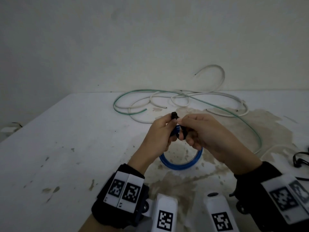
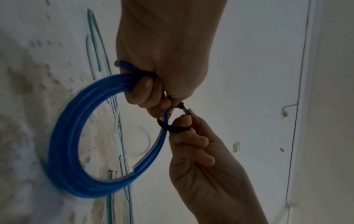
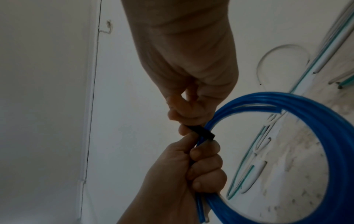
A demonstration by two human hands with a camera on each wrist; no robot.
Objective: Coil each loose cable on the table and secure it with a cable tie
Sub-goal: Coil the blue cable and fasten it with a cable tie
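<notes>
Above the stained white table [image 1: 70,148], the head view shows both hands raised together over a blue cable coil [image 1: 181,163]. The left hand [image 1: 157,136] curls its fingers round the top of the coil, and a black cable tie [image 1: 224,115] sticks up just past its thumb. The right hand [image 1: 205,134] meets it from the other side, its thumb and forefinger pinching the tie where it loops round the blue strands. Beyond the fingertips lie a loose white cable [image 1: 167,101] and a loose green cable [image 1: 209,104], tangled over each other. Off past the right wrist, at the table's edge, is a small heap of black ties [image 1: 301,159].

From the left wrist, the left hand [image 2: 168,60] grips the blue cable coil [image 2: 63,144], fingers wrapped tightly round the bundled turns; the coil hangs below and away from the fingers. The black cable tie [image 2: 170,128] circles the strands just beneath those fingers, and the right hand [image 2: 201,159] pinches its free end between thumb and forefinger, other fingers curled.

From the right wrist, the right hand [image 3: 191,75] pinches the black cable tie [image 3: 203,131] at its fingertips. Directly below, the left hand [image 3: 182,174] clasps the blue cable coil [image 3: 335,136], whose ring stands out to the side of both fists.
</notes>
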